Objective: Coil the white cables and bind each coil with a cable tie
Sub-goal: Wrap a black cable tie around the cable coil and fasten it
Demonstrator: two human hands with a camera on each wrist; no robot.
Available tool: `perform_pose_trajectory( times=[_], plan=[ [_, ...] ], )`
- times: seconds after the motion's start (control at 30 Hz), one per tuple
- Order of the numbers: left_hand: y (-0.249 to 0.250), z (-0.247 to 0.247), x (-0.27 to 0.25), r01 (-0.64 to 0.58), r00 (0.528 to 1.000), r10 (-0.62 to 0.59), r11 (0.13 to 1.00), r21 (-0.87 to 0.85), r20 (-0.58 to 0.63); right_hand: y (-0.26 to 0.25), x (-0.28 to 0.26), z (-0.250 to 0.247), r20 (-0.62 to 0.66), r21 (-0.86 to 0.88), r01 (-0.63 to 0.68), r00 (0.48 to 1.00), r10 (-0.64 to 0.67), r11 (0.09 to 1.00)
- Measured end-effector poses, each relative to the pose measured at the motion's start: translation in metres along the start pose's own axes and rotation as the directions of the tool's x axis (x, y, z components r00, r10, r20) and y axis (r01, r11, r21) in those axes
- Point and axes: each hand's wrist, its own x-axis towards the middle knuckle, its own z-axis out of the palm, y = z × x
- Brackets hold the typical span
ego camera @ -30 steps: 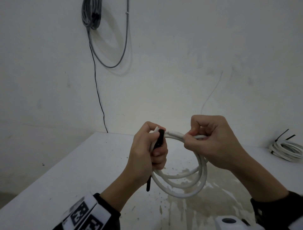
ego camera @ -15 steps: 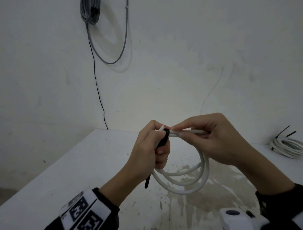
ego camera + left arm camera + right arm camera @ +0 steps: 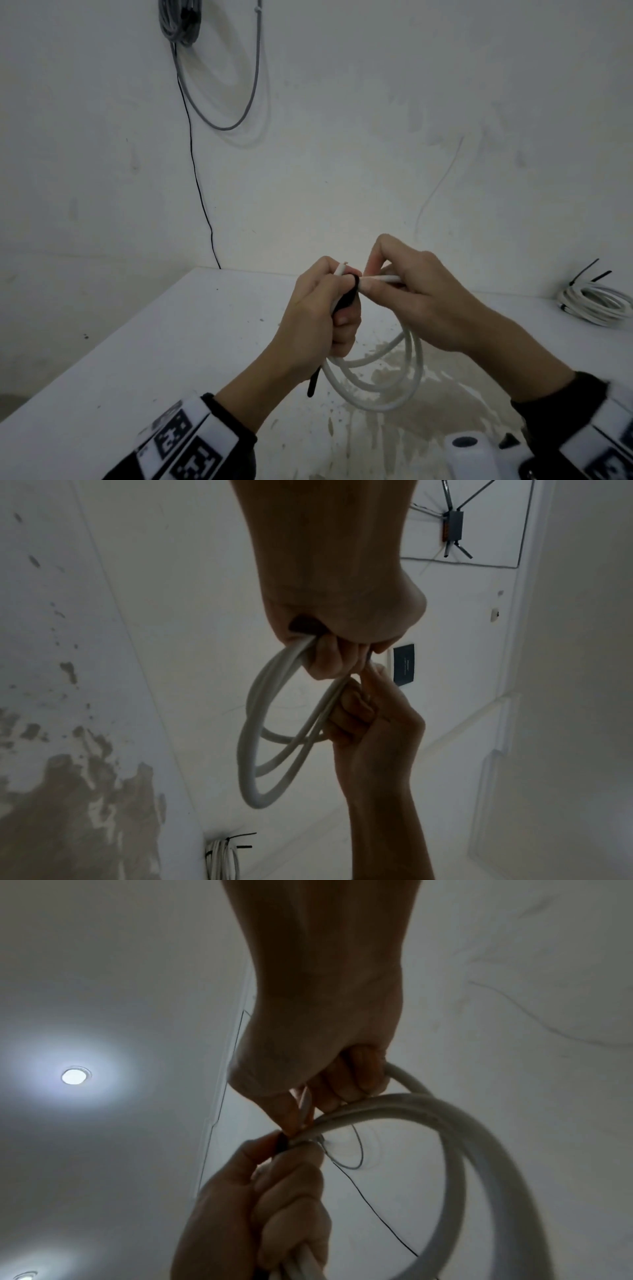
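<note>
I hold a coil of white cable [image 3: 407,383] up over the white table [image 3: 178,342]. My left hand [image 3: 322,318] grips the coil's top left, fingers curled round the strands and a black cable tie [image 3: 347,298]. The tie's tail [image 3: 313,382] hangs below that fist. My right hand [image 3: 407,294] pinches the cable's top strand [image 3: 388,279] right beside the tie with thumb and forefinger. In the left wrist view the coil [image 3: 274,750] hangs from both hands. The right wrist view shows its loops [image 3: 445,1123] and the tie [image 3: 282,1142] between the two thumbs.
A bound white coil [image 3: 596,301] with black ties sticking up lies at the table's far right by the wall. Grey cable [image 3: 219,85] hangs on the wall. A brown stain [image 3: 438,404] marks the table under my hands. A white device [image 3: 469,448] sits at the near edge.
My right hand has gone from a closed fist on the coil's top to a thumb-and-forefinger pinch and slid left up against the tie. The left hand keeps its grip.
</note>
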Motion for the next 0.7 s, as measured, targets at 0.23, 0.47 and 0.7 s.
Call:
perform_pose_trajectory(
  times=[0.23,0.47,0.7],
  plan=[
    [0.002,-0.006,0.011,0.011,0.995,-0.032,0.976,-0.216,-0.094,0.027,-0.014,0.016,-0.279,-0.075,0.077,0.955,-0.095,0.994],
    [-0.006,-0.003,0.007,-0.041,0.989,0.003,0.966,-0.254,-0.147,0.018,-0.021,0.048,-0.372,0.44,-0.025,0.905,0.207,0.898],
    [-0.007,-0.003,0.015,0.068,0.997,-0.08,0.934,-0.35,-0.02,0.022,-0.012,0.052,-0.558,0.45,-0.062,0.76,0.335,0.891]
  ],
)
